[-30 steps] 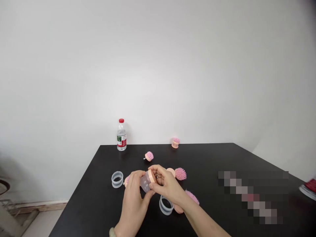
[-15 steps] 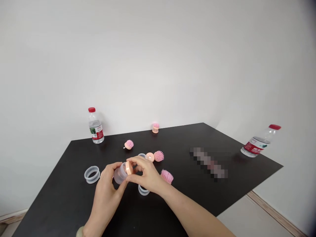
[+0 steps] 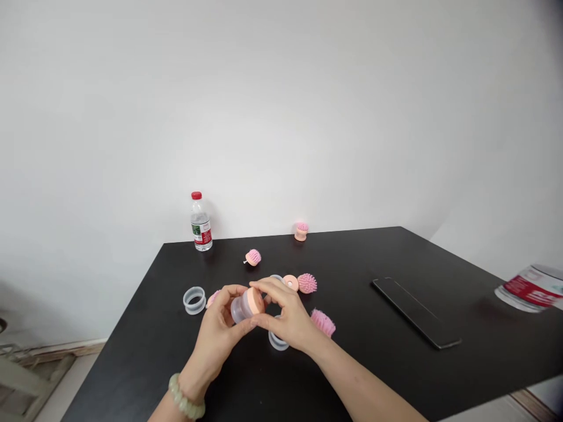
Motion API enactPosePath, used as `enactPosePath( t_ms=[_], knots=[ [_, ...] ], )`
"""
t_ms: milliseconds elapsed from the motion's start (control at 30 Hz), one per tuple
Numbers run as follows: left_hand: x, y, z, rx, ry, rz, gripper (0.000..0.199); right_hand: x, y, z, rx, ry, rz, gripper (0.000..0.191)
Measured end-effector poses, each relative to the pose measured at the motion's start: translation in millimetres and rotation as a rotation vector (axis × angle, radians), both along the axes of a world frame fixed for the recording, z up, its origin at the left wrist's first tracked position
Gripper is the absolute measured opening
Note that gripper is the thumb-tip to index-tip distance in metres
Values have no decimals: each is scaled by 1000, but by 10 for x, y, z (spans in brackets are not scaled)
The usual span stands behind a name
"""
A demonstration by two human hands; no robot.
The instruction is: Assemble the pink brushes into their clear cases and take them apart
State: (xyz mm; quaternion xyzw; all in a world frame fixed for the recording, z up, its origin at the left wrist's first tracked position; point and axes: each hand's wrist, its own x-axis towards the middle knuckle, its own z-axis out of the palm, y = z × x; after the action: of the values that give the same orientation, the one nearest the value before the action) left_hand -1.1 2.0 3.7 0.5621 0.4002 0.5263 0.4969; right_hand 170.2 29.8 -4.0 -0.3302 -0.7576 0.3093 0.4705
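My left hand [image 3: 215, 331] grips a translucent plastic piece [image 3: 238, 310] from the left. My right hand [image 3: 292, 319] has its thumb and fingers around a peach cap [image 3: 255, 300] at the upper end of that piece. Cap and translucent piece touch and are tilted together. Beside my left hand lie a translucent ring [image 3: 187, 306] and a pink brush head [image 3: 212, 299], partly hidden. A second ring [image 3: 278, 344] shows below my right hand, and a third [image 3: 277, 278] peeks out behind it. Near it are a peach disc [image 3: 287, 279] and two pink bristle heads [image 3: 307, 283] [image 3: 323, 322].
Farther back, a pink-bristled brush [image 3: 253, 258] lies on its side and another [image 3: 301, 232] stands upright by the wall. Water bottles stand at the left rear [image 3: 202, 228] and right edge [image 3: 530, 287] of the black table [image 3: 352, 375]. A dark flat slab [image 3: 413, 310] lies at right.
The camera view has turned left, so the table things appear farther right. My hands stay together on the cap and translucent piece, with the cap's flat top now tilted more into view.
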Motion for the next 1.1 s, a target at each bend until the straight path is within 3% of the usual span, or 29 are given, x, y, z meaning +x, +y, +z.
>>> enactPosePath(
  t_ms=[200,500,733,867,967,1100],
  knots=[
    [5,-19,19,-22,-68,-25,40,13,-9,-32,-29,-4,-1,51],
    [7,-27,-56,184,234,128,32,13,16,-74,35,45,92,49],
    [12,-55,-58,224,379,199,27,-5,-22,-31,69,-34,34,49],
    [45,-78,-100,395,476,242,21,-54,-33,-40,23,-37,-66,47],
    [65,-79,-140,501,503,233,24,-54,-13,-78,8,-83,-128,60],
    [41,-48,-143,315,421,251,29,3,25,-105,-19,-23,-70,70]
  ],
)
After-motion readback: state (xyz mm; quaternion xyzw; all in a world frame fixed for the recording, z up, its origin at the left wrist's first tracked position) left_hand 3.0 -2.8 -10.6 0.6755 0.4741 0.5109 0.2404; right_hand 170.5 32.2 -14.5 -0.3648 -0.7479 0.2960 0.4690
